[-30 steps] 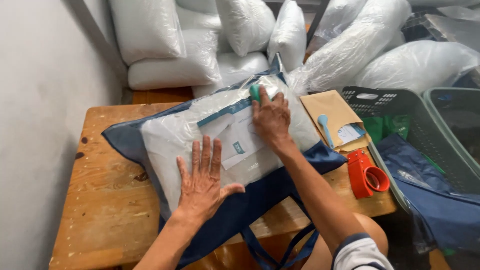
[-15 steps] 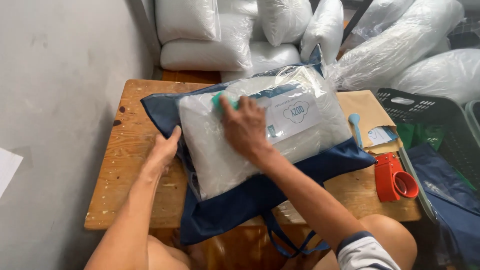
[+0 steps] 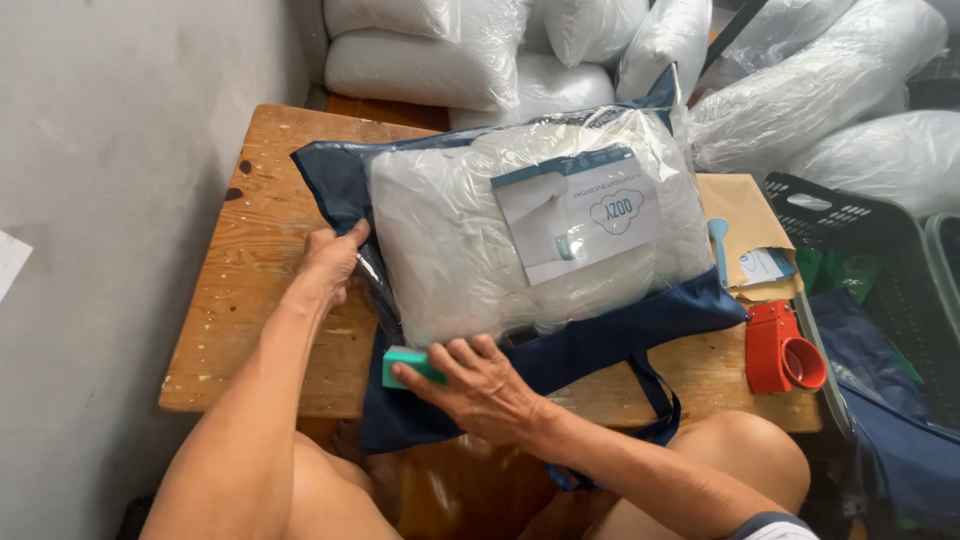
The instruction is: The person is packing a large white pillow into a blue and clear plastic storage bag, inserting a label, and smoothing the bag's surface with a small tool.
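Note:
A white pillow in clear plastic wrap (image 3: 480, 240), with a paper label on top, lies inside an open dark blue bag (image 3: 620, 330) on a wooden table (image 3: 260, 200). My left hand (image 3: 330, 262) grips the left edge of the blue bag beside the pillow. My right hand (image 3: 480, 385) holds a small teal block (image 3: 405, 365) against the pillow's near edge, at the bag's opening.
A red tape dispenser (image 3: 780, 350) stands on the table's right end, beside a brown envelope (image 3: 745, 225) with a card. Dark plastic baskets (image 3: 860, 230) stand to the right. Several wrapped white pillows (image 3: 440, 65) are piled behind the table. A grey wall is on the left.
My right hand slid with the teal block from the pillow's far side to its near edge. My left hand left the pillow's top and took the bag's left edge.

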